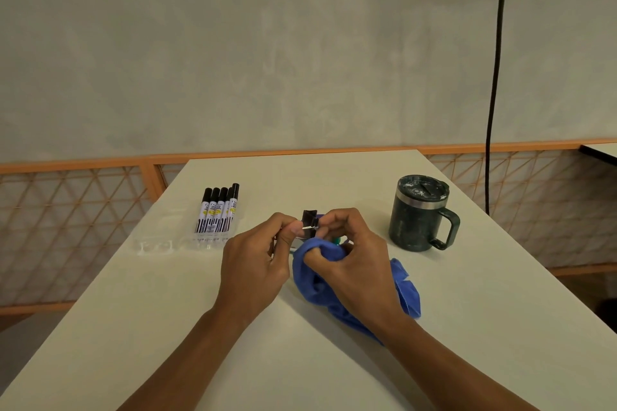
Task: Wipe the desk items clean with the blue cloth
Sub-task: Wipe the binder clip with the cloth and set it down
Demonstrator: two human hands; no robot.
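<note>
While my left hand point(253, 264) pinches the binder clip point(310, 219), my right hand point(354, 260) grips the blue cloth point(309, 277) beside it; markers point(218, 210) and mug point(417, 220), beyond both hands, seemingly await wiping.

**Background items, head view**

The pale surface point(133, 327) runs away from the viewer toward a grey, mottled wall point(267, 43). An orange-framed lattice railing point(66, 227) stands along the wall's foot and shows on both sides of the surface. A black cable point(497, 60) hangs down the wall at right, crosses the railing and ends from sight at the surface's edge. The corner of a second table point(601, 150), dark-edged, shows at far right, apart.
</note>
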